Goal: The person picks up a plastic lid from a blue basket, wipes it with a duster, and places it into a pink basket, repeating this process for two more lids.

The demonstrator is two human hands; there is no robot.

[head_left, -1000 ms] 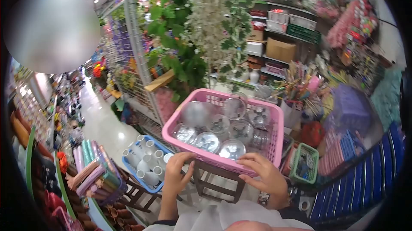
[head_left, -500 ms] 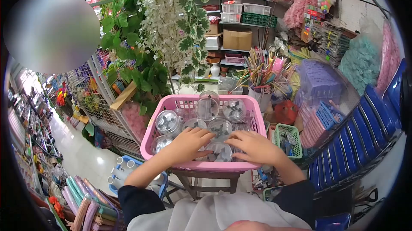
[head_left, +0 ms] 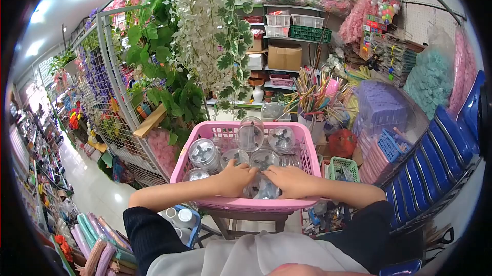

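A pink plastic basket (head_left: 241,203) stands on a dark stool in front of me, filled with stacks of clear round plastic containers that have dark cross-shaped pieces on them. Inside its near side, my left hand (head_left: 237,178) and my right hand (head_left: 288,180) close in from both sides on a clear round container (head_left: 264,190). Fingers of both hands are bent over its far edge; the thumbs are mostly hidden. Just beyond the fingers lies another round container (head_left: 264,159), and a further one (head_left: 250,137) stands tilted at the back.
Stacked blue chairs (head_left: 430,158) line the right side. A small green basket (head_left: 344,169) and a purple bagged bundle (head_left: 379,106) sit right of the pink basket. On the left are a white wire rack (head_left: 123,81) and a blue crate (head_left: 193,224) with white cups.
My hands have come closer together, and their spread fingers have bent in over the near container. My forearms now lie flatter, with the elbows farther out. The view has tilted slightly.
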